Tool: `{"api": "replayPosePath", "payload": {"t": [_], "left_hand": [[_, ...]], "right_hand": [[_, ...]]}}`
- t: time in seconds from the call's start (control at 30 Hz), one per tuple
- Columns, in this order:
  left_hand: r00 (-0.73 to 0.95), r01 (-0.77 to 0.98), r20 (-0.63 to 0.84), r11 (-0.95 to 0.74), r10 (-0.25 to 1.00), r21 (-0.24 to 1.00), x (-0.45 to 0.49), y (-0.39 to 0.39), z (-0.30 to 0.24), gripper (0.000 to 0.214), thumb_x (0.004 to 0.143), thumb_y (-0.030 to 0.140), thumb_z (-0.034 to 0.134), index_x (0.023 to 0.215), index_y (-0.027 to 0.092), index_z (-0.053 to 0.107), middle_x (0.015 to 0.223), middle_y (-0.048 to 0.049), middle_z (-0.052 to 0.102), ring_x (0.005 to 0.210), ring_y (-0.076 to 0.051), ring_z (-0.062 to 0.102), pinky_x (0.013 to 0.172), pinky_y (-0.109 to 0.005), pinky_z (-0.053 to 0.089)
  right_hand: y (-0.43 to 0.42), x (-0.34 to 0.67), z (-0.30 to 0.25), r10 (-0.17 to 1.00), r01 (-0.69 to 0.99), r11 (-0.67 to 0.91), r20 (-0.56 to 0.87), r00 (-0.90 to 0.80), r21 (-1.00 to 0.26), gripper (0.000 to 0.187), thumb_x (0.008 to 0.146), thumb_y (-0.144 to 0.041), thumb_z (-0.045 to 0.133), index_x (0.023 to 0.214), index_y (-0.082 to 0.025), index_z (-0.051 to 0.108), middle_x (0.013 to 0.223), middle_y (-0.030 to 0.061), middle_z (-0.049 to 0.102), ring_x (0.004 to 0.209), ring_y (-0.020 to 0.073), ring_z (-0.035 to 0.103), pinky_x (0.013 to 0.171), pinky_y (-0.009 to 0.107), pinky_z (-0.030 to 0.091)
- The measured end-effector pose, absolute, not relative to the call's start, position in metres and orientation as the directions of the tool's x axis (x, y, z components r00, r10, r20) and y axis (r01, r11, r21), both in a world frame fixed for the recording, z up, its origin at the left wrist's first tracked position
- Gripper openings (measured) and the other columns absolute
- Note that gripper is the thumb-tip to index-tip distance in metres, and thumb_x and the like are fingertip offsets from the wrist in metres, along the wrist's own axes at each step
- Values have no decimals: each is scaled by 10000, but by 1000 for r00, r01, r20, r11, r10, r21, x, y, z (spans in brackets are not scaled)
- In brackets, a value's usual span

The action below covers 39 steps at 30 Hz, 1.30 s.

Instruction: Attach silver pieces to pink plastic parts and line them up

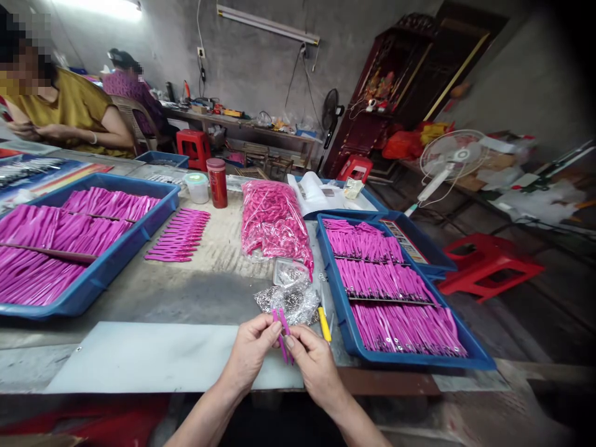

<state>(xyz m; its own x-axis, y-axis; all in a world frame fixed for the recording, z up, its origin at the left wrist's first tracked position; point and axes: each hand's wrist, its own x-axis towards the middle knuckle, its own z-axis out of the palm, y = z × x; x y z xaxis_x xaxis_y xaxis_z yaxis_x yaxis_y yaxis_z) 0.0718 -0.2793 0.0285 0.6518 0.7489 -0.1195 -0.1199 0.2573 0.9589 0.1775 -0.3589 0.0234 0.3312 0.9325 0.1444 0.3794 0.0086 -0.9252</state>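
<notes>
Both my hands meet near the table's front edge and pinch thin pink plastic pieces (283,335) between the fingertips. My left hand (250,352) grips them from the left, my right hand (313,363) from the right. Just beyond my fingers lies a clear bag of small metal parts (288,301). A yellow-handled tool (325,324) lies beside my right hand. Right of it stands a blue tray (347,323) filled with rows of pink pieces.
A larger blue tray (112,261) of pink pieces sits at left, a loose row of pink pieces (179,236) beside it, and a full pink bag (274,223) mid-table. A red can (216,182) and a plastic tub (197,187) stand behind. Two people sit at far left; red stools and fans at right.
</notes>
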Motion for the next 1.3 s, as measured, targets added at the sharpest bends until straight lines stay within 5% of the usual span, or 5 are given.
{"api": "replayPosePath", "payload": {"t": [1.3], "left_hand": [[628, -107, -176, 309, 758, 945, 75, -283, 21, 258, 664, 372, 593, 580, 131, 555, 529, 38, 436, 540, -82, 375, 530, -200, 318]], "right_hand": [[-359, 175, 14, 933, 321, -35, 85, 351, -947, 244, 831, -316, 438, 805, -178, 637, 719, 24, 595, 704, 144, 533, 652, 234, 412]]}}
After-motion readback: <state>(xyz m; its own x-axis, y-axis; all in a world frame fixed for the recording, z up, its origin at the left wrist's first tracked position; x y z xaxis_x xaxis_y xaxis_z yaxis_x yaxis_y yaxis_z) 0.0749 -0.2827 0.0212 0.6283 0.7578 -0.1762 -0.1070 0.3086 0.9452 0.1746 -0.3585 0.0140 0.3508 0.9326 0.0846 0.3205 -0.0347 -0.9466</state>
